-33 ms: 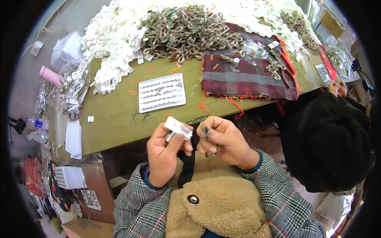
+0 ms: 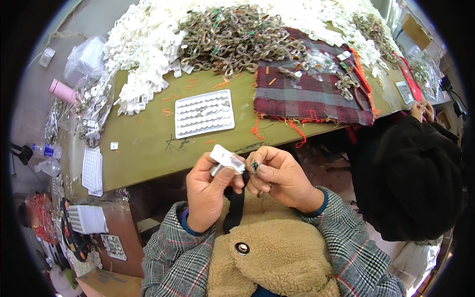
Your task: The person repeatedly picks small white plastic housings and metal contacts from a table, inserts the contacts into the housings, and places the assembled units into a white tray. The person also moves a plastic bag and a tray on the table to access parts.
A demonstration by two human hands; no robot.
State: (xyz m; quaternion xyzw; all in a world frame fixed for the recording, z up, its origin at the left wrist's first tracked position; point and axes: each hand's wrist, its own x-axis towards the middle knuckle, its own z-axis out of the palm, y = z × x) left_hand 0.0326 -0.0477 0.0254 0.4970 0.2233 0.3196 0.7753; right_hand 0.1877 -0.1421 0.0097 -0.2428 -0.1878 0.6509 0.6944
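Your left hand (image 2: 208, 193) is pinching a white plastic housing (image 2: 225, 157) just off the near edge of the worktop (image 2: 143, 158); beside it, your right hand (image 2: 278, 172) is clamping fingertips around what looks like a small green-and-dark component (image 2: 255, 166).

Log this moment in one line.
left hand: holds small white plastic case; right hand: pinches tiny dark green part; beyond: white rectangular plastic tray

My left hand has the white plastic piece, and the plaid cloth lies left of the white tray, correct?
Not quite: the head view shows the plaid cloth lying right of the white tray. The left hand does have the white plastic piece.
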